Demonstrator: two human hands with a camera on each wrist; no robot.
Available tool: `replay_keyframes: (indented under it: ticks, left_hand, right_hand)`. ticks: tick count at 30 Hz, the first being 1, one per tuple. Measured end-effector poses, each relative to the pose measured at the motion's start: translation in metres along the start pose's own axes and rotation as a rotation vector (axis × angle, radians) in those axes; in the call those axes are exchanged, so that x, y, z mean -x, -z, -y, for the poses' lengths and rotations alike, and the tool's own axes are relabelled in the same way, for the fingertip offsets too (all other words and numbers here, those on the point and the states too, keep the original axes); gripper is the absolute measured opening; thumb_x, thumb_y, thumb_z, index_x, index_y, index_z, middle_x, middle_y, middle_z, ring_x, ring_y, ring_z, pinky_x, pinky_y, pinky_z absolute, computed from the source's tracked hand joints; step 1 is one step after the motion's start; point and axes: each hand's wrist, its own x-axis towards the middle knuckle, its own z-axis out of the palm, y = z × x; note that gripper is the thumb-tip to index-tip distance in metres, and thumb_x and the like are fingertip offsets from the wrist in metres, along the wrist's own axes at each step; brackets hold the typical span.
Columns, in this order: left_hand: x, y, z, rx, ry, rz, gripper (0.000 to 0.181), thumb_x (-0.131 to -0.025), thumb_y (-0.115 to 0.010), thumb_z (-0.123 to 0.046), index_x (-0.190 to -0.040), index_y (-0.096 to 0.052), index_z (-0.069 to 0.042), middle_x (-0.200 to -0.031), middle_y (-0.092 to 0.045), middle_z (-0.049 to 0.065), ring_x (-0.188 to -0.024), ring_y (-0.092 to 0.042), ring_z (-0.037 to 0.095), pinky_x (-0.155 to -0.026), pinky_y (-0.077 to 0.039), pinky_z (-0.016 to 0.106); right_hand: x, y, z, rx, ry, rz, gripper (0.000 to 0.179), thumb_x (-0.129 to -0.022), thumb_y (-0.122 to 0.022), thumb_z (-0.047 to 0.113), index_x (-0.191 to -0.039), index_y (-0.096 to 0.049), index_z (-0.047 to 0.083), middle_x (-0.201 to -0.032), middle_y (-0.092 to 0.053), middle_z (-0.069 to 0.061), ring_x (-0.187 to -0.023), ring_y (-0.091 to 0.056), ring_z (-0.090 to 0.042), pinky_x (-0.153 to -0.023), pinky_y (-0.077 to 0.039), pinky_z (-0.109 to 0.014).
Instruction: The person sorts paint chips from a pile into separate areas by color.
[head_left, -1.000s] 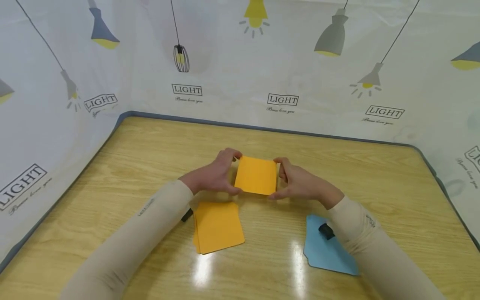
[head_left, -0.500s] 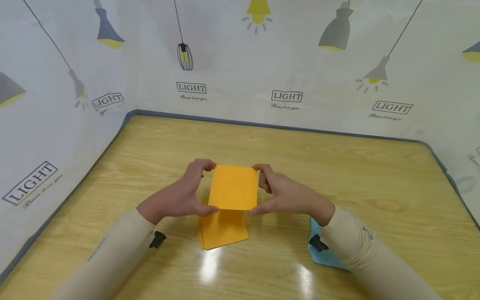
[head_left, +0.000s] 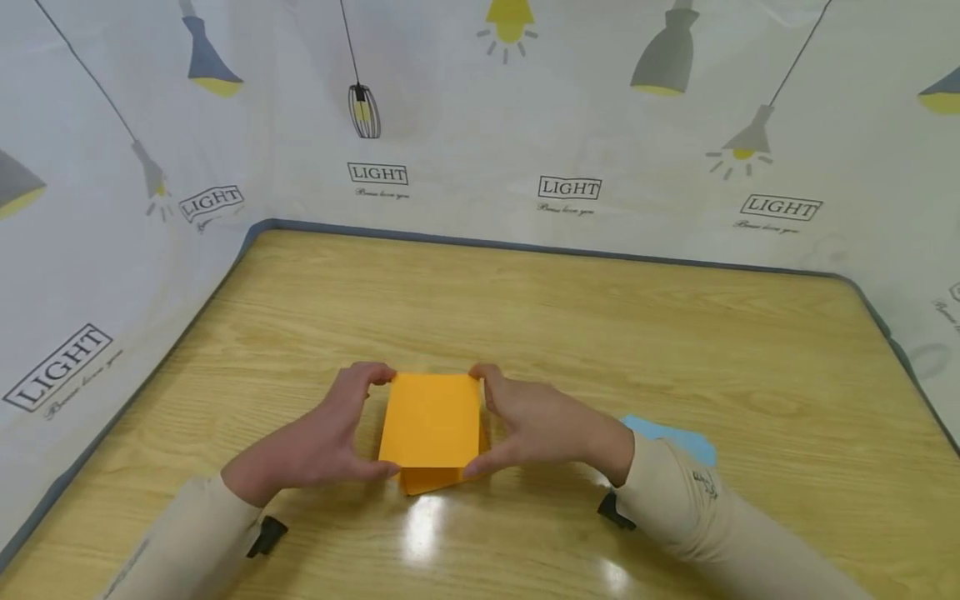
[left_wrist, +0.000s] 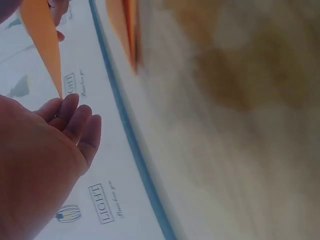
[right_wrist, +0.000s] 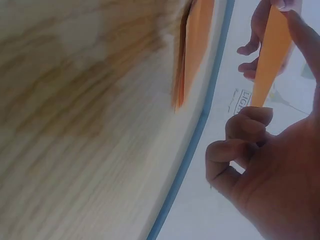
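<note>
A square orange sheet [head_left: 431,421] of paper or thin card is held level above a small stack of orange sheets [head_left: 435,480] on the table. My left hand [head_left: 318,446] pinches its left side, thumb at the near corner and a finger at the far one. On the opposite side my right hand [head_left: 547,425] pinches in the same way. Both wrist views show a gap between the held sheet [left_wrist: 44,45] and the stack [right_wrist: 195,55]. Most of the stack is hidden from above by the held sheet.
Light blue sheets [head_left: 678,440] lie to the right, partly covered by my right forearm. The wooden table [head_left: 540,308] is bordered by a white curtain [head_left: 465,125] printed with lamps. Small black objects [head_left: 267,537] show beside both wrists.
Both hands have carried the orange sheet left and toward me, from beyond the stack to over it. The grip on its sides looks the same.
</note>
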Motion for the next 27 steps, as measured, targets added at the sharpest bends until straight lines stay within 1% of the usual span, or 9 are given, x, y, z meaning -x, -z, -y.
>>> replay_keyframes:
  ticks: [2,4,6,8,10,13,16,21,27]
  left_hand:
    - [0.004,-0.004,0.004,0.012,0.028,0.012,0.099,-0.074,-0.086,-0.034,-0.142,-0.023,0.002,-0.141,-0.029,0.021,-0.128,-0.03,0.034,-0.102,-0.033,0.055]
    - [0.005,-0.009,0.009,0.016,0.059,0.027,0.098,-0.074,-0.086,-0.035,-0.141,-0.025,0.001,-0.14,-0.03,0.02,-0.127,-0.031,0.034,-0.102,-0.033,0.055]
    - [0.006,-0.013,0.013,0.007,0.079,0.041,0.097,-0.073,-0.086,-0.036,-0.14,-0.026,0.001,-0.139,-0.032,0.019,-0.127,-0.032,0.033,-0.102,-0.034,0.054]
    - [0.004,-0.018,0.015,-0.03,0.087,0.051,0.096,-0.073,-0.086,-0.038,-0.139,-0.028,0.001,-0.137,-0.035,0.018,-0.125,-0.033,0.032,-0.102,-0.034,0.053]
    - [0.002,-0.021,0.015,-0.094,0.08,0.057,0.095,-0.072,-0.086,-0.039,-0.138,-0.031,0.002,-0.135,-0.037,0.017,-0.124,-0.034,0.032,-0.102,-0.034,0.052]
    - [-0.002,-0.023,0.012,-0.195,0.067,0.064,0.094,-0.071,-0.085,-0.042,-0.136,-0.034,0.004,-0.134,-0.039,0.017,-0.123,-0.035,0.032,-0.102,-0.032,0.053]
    - [-0.005,-0.025,0.009,-0.263,0.07,0.071,0.094,-0.07,-0.085,-0.044,-0.134,-0.036,0.005,-0.133,-0.04,0.017,-0.122,-0.036,0.032,-0.102,-0.032,0.052]
    - [-0.009,-0.027,0.005,-0.325,0.068,0.064,0.094,-0.069,-0.084,-0.045,-0.132,-0.037,0.005,-0.131,-0.04,0.017,-0.12,-0.037,0.032,-0.101,-0.033,0.052]
    - [-0.012,-0.025,0.001,-0.356,0.065,0.08,0.094,-0.069,-0.084,-0.049,-0.131,-0.039,0.005,-0.13,-0.041,0.016,-0.12,-0.038,0.033,-0.102,-0.033,0.052]
  right_hand:
    - [-0.004,-0.004,0.001,0.057,-0.002,0.012,0.112,-0.07,-0.079,0.065,-0.146,-0.025,0.003,-0.108,-0.062,-0.005,-0.077,-0.056,-0.01,-0.073,-0.049,-0.029]
    - [-0.007,-0.008,0.002,0.111,-0.008,0.031,0.112,-0.07,-0.078,0.066,-0.146,-0.027,0.001,-0.116,-0.061,-0.009,-0.083,-0.059,-0.011,-0.078,-0.05,-0.031]
    - [-0.009,-0.011,0.003,0.156,-0.025,0.058,0.112,-0.07,-0.077,0.067,-0.146,-0.028,0.0,-0.12,-0.061,-0.011,-0.082,-0.059,-0.012,-0.079,-0.051,-0.031]
    - [-0.011,-0.013,0.003,0.193,-0.041,0.079,0.112,-0.071,-0.076,0.067,-0.146,-0.029,0.0,-0.119,-0.061,-0.011,-0.081,-0.058,-0.012,-0.078,-0.051,-0.032]
    - [-0.012,-0.015,0.003,0.217,-0.046,0.084,0.11,-0.07,-0.077,0.067,-0.144,-0.031,-0.001,-0.114,-0.061,-0.01,-0.08,-0.058,-0.013,-0.075,-0.051,-0.032]
    - [-0.012,-0.019,0.002,0.254,-0.042,0.078,0.108,-0.071,-0.077,0.065,-0.143,-0.033,-0.002,-0.11,-0.06,-0.009,-0.081,-0.058,-0.014,-0.074,-0.051,-0.032]
    - [-0.012,-0.022,-0.001,0.276,-0.039,0.074,0.108,-0.071,-0.078,0.065,-0.142,-0.033,-0.004,-0.11,-0.06,-0.01,-0.083,-0.058,-0.015,-0.076,-0.051,-0.033]
    - [-0.012,-0.025,-0.004,0.314,-0.054,0.068,0.107,-0.07,-0.078,0.064,-0.14,-0.034,-0.003,-0.107,-0.059,-0.007,-0.08,-0.057,-0.015,-0.075,-0.051,-0.033]
    - [-0.011,-0.023,-0.003,0.337,-0.048,0.074,0.106,-0.068,-0.081,0.063,-0.138,-0.036,-0.003,-0.107,-0.059,-0.006,-0.08,-0.057,-0.014,-0.075,-0.052,-0.034]
